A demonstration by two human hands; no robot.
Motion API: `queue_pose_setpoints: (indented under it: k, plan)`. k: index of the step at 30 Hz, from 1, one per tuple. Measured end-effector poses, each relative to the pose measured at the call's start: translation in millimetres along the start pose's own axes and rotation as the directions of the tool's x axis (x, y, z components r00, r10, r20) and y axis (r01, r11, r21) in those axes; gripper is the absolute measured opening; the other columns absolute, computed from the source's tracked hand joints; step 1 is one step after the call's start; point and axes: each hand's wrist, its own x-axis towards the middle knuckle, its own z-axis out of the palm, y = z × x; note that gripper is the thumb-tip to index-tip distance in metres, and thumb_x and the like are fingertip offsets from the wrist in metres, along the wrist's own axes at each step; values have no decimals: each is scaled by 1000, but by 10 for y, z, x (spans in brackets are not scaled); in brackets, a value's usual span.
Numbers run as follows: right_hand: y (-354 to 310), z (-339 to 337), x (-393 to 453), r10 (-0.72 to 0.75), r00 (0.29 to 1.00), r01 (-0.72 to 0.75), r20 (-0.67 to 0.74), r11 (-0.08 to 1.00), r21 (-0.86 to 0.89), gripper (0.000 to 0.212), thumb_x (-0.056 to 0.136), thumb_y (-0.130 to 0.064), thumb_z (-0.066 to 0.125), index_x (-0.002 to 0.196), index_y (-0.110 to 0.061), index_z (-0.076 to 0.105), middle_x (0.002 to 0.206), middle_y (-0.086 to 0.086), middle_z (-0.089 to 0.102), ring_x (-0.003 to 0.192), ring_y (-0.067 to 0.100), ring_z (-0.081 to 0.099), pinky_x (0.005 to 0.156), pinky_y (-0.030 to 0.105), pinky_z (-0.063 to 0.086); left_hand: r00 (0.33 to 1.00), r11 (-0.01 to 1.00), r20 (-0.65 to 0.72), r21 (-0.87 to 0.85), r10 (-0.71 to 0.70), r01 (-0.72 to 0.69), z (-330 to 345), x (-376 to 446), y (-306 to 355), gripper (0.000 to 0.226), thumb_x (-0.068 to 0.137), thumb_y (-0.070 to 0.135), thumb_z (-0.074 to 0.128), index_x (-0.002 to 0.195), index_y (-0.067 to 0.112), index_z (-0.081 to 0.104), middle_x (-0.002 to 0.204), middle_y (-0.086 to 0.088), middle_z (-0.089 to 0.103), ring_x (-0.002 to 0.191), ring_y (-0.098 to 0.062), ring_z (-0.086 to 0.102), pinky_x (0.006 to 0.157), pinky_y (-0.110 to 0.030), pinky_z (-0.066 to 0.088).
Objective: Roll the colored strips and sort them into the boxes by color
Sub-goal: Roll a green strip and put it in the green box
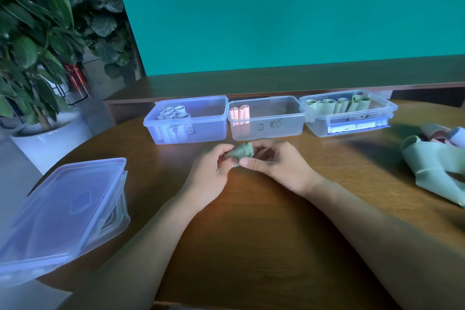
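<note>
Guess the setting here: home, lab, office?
Likely an office or lobby, not certain: a wooden table against a teal partition wall, a big potted plant, and a red fire extinguisher behind it.

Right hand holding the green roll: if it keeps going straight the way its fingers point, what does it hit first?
The right hand points left, so it would likely meet the left hand first, which also grips the green roll. Depth between them is hard to judge.

Both forearms are bare to the frame edge, and neither the left hand (210, 171) nor the right hand (275, 166) wears anything.
</note>
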Motion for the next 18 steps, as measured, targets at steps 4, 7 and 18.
queue_pose_setpoints:
  k: [4, 7, 18]
  plan:
    - [-39, -107, -117, -32, 998, 37, -45, 994, 105, 19, 90, -25, 76, 106, -16, 77, 95, -1, 75, 86, 16, 67, 83, 26, 53, 999, 998, 50, -53, -18, 21, 34, -52, 86, 34, 101, 33, 56, 134, 25, 58, 121, 11, 64, 105, -1, 60, 90, -18, 47]
    - [-129, -182, -232, -19, 994, 45, -105, 967, 250, 15, 87, -13, 78, 98, -4, 77, 81, 1, 72, 72, 12, 60, 74, 21, 50, 993, 986, 115, -160, -31, 50, 35, -116, 193, 30, 102, 34, 54, 132, 27, 57, 115, 12, 64, 91, 4, 62, 77, -10, 48]
    - [-393, -780, -608, 228, 948, -100, -221, 874, 476, 20, 84, -21, 79, 99, -8, 79, 86, 14, 74, 78, 21, 67, 75, 28, 57, 996, 722, 75, -687, -45, 84, 310, -81, 1005, 32, 86, 9, 77, 116, 16, 67, 103, 7, 76, 97, -9, 71, 82, -28, 58]
